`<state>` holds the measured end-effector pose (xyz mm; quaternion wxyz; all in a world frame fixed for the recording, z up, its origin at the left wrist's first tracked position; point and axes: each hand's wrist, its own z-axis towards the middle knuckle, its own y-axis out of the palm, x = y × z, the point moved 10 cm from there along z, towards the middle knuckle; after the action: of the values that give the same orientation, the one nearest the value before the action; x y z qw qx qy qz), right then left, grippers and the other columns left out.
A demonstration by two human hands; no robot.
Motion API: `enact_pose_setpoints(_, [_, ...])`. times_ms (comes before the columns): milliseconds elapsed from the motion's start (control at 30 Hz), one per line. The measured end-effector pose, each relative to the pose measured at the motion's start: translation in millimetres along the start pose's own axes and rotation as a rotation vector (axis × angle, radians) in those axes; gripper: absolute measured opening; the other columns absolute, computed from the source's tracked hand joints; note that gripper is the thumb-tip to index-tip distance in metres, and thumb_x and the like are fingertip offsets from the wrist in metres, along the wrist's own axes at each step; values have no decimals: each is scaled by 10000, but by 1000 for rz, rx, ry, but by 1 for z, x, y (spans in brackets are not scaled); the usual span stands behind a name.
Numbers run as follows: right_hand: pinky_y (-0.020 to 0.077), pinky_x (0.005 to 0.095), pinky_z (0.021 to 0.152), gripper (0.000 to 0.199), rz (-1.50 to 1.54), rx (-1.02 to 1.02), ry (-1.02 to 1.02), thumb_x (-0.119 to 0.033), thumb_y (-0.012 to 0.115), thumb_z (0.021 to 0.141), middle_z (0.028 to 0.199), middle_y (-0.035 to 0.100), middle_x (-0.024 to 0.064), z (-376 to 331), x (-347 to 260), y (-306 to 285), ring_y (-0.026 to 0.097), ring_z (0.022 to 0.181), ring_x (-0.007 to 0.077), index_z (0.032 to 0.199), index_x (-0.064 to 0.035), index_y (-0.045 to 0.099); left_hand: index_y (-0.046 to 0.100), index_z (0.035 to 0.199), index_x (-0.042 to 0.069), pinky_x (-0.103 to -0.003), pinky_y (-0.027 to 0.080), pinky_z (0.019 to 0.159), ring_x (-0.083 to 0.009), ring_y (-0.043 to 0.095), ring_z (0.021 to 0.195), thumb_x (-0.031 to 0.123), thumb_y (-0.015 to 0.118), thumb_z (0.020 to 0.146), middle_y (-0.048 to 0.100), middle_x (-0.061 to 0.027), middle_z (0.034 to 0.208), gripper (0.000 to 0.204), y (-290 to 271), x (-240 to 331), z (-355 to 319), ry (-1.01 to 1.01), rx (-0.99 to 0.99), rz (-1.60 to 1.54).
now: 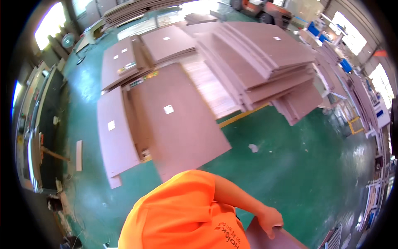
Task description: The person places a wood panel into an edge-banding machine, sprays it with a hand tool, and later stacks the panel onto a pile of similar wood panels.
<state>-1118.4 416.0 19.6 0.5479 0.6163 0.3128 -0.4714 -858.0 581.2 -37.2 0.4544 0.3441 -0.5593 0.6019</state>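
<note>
My left arm reaches across the lower part of the view from an orange sleeve. At its end my left hand is closed, fingers bent over the upper edge of a mauve-brown panel. Only that panel's top part shows; the rest runs out past the lower rim. No part of my right hand can be seen. Beyond my shoulder lies a large flat panel of the same colour with a white label on it. A narrower labelled panel lies to its left.
Tall stacks of panels stand farther back, some jutting out over a yellow-edged support. A forklift is at the far end. Dark machinery lines the left side, with a loose strip on the green floor.
</note>
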Motion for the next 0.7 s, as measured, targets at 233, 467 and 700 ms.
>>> enact_pose_setpoints(233, [347,568,1007,497,-30,162,27,-383,485,900,1197,591,179,152,53,121,527,1127,315,1196,7,573,626,896,36,-464,483,660,-393,624,753,390,735,723,646,-176,762,409,-118,-63,198,-176,354,22])
enact_pose_setpoints(467, [447,384,869,438,57,-692,25,-132,645,835,1120,587,88,354,115,390,537,1025,202,1225,17,512,642,1001,-8,-296,517,687,-93,616,756,203,790,765,690,-58,828,349,-282,-141,338,-224,681,-395])
enact_pose_setpoints(700, [440,314,834,480,-488,-952,-10,-234,707,844,1055,613,73,418,293,573,549,916,158,1212,28,546,641,1042,-43,-310,529,756,-148,639,829,169,749,822,685,-93,939,325,-469,-234,444,-122,1022,-715])
